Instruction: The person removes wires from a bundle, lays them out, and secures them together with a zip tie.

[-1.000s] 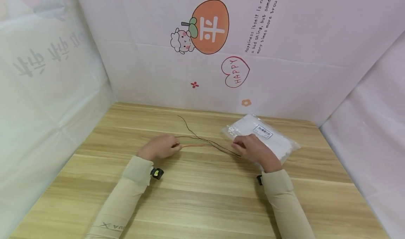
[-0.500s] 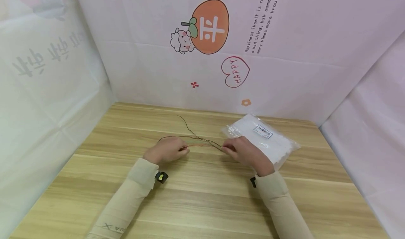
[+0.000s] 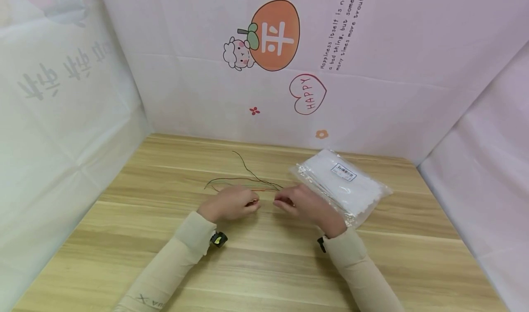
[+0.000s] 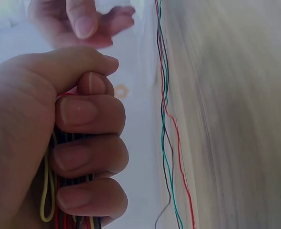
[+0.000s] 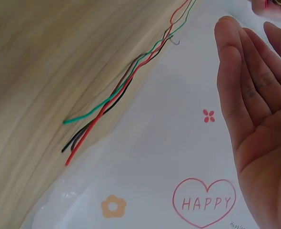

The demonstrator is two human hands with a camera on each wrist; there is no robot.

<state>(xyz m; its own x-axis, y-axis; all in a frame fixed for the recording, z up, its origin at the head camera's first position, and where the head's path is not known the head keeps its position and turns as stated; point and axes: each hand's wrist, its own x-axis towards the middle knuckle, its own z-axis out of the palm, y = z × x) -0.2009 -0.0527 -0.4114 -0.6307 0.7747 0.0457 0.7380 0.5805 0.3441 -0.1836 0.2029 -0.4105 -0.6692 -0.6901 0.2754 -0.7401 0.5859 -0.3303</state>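
So what any reach would hinge on, I reckon: the loose wires point(image 3: 259, 180) are lying on the table point(image 3: 264, 261) just beyond both hands, on the side toward the back cloth point(image 3: 198, 96). Their long axis goes mostly left to right, pretty much parallel to the line between the hands, except one dark strand that kicks off toward the cloth. Neither hand looks clearly nearer to the run as a whole, but the right hand point(image 3: 303, 206) is the closer one to the wire tips point(image 5: 68, 162)

The left hand point(image 3: 231, 204) has its fingers curled tight round a separate wire bundle point(image 4: 68, 222), red, black and yellow bits poking out. The right one isn't gripping anything I can see, fingers fairly straight and close together, thumb off to the side

Now the fun part, comparing views. From the head you'd barely guess the left hand is full, you only get a little glint of colour at the fingers; the left wrist view makes it obvious. And those tips, green, red and dark, only show up in the right wrist view, since from above the right hand seems to cover that end. The head view does give you the plastic bag point(image 3: 361, 195) just right of the right hand, though
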